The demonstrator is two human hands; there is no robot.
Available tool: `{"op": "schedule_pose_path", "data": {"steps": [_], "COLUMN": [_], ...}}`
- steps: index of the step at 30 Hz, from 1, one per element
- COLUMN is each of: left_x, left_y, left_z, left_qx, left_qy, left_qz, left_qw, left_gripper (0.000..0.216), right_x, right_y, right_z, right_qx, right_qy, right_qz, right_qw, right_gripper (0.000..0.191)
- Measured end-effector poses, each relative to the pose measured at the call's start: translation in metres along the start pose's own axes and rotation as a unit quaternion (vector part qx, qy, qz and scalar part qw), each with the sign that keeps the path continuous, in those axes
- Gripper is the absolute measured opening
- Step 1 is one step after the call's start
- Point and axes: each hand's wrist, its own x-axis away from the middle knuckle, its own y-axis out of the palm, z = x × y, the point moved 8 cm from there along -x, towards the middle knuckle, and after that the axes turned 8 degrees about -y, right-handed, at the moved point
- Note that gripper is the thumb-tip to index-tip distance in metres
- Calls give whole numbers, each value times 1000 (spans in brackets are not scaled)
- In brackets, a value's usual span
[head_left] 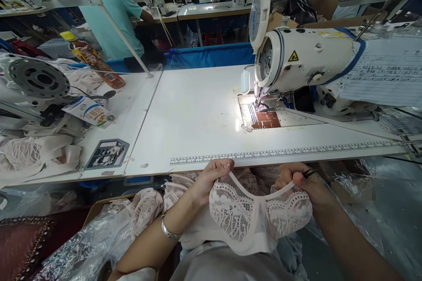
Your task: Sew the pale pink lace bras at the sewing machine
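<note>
A pale pink lace bra (pixel 260 215) is stretched between my two hands, just in front of the table's near edge and above my lap. My left hand (pixel 214 180) pinches its upper edge on the left, thumb on top. On the other side my right hand (pixel 301 184) is closed round the upper edge. A small dark pointed tool (pixel 310 173), its kind unclear, sticks out beside the right thumb. Both lace cups face up toward me. Behind the bra, more lace pieces (pixel 178 189) hang below the table edge.
A white sewing machine (pixel 296 59) with its lamp lit stands on the white table (pixel 194 109). A printed ruler (pixel 280 153) runs along the near edge. At left are another machine (pixel 36 79), a tilted drink bottle (pixel 95 61) and lace garments (pixel 36 153). A co-worker (pixel 108 22) stands beyond.
</note>
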Motion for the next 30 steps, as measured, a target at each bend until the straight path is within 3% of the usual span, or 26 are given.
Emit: {"op": "schedule_pose_path", "data": {"steps": [30], "left_x": [-1], "left_y": [1], "left_z": [-2], "left_qx": [21], "left_qy": [-5], "left_qz": [-9], "left_qw": [1000], "left_gripper": [57], "right_x": [0], "right_y": [6], "right_z": [-2], "right_qx": [-29], "right_qy": [-9], "right_qz": [-21], "right_qw": [999], "right_gripper": [57]}}
